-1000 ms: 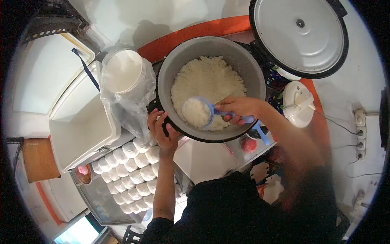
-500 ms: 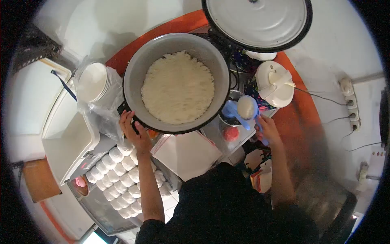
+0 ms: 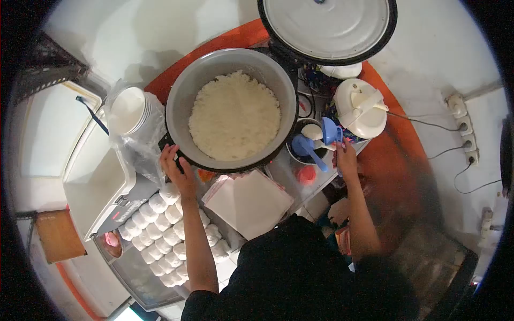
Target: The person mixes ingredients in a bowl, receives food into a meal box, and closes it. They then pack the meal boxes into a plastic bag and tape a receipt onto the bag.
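Right of centre, the right hand [image 3: 347, 157] clamps a scoop [image 3: 330, 130]; left of centre, the left hand [image 3: 179, 170], fingers apart, touches the pot [image 3: 180, 107].

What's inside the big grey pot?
White rice lies in the grey pot, with bare inner wall showing above it. The bottom is covered, so anything beneath the rice stays unseen.
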Action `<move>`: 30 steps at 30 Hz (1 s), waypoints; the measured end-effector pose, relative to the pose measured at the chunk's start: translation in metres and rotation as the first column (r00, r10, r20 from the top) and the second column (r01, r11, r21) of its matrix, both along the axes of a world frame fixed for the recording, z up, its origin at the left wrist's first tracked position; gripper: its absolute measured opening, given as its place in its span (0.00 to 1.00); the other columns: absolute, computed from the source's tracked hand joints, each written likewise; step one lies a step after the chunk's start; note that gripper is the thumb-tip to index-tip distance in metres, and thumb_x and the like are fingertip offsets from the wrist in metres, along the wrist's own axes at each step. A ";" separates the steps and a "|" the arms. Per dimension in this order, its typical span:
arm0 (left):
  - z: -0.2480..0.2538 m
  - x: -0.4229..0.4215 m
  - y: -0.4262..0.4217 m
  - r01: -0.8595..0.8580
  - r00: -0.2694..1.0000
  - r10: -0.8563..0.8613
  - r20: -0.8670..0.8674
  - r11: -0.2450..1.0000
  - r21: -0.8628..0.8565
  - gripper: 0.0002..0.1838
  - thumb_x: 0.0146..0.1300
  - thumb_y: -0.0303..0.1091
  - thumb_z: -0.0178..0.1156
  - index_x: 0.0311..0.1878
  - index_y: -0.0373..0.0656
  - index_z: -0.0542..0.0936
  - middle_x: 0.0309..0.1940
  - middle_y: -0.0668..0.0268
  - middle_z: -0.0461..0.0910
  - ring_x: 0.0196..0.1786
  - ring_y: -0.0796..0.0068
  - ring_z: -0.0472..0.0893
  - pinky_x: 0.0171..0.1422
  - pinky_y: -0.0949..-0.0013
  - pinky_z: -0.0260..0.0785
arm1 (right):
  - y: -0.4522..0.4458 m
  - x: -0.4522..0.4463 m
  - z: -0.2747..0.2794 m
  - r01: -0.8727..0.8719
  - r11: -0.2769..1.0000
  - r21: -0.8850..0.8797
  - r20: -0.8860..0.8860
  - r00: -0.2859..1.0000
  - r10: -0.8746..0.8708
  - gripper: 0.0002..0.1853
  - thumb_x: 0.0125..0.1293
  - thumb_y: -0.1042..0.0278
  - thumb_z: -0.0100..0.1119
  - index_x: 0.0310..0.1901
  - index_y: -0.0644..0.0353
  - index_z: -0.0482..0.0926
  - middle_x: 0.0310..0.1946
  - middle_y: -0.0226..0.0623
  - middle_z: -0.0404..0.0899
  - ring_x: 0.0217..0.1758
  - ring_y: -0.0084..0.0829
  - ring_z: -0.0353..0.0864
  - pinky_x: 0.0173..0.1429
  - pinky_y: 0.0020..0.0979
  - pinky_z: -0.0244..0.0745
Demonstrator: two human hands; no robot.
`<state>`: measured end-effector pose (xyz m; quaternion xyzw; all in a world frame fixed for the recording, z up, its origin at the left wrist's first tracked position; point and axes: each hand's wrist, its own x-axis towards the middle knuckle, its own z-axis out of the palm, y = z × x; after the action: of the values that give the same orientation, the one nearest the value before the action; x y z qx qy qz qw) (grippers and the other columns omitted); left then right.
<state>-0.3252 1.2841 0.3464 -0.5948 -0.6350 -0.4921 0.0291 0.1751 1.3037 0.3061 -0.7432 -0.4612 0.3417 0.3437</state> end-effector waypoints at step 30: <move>-0.002 -0.034 -0.017 0.295 0.944 -0.289 0.156 0.955 -0.019 0.51 0.50 0.53 0.80 0.72 0.40 0.65 0.66 0.57 0.65 0.76 0.50 0.61 0.80 0.51 0.58 | 0.129 -0.279 0.172 -0.827 0.500 -0.259 0.515 0.320 0.795 0.25 0.63 0.69 0.59 0.61 0.71 0.76 0.47 0.63 0.83 0.52 0.56 0.85 0.57 0.50 0.77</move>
<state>-0.3593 1.2673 0.3443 -0.6437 -0.5504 -0.5213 -0.1051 -0.1034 1.4324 0.4779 -0.4671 -0.8581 0.2132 -0.0111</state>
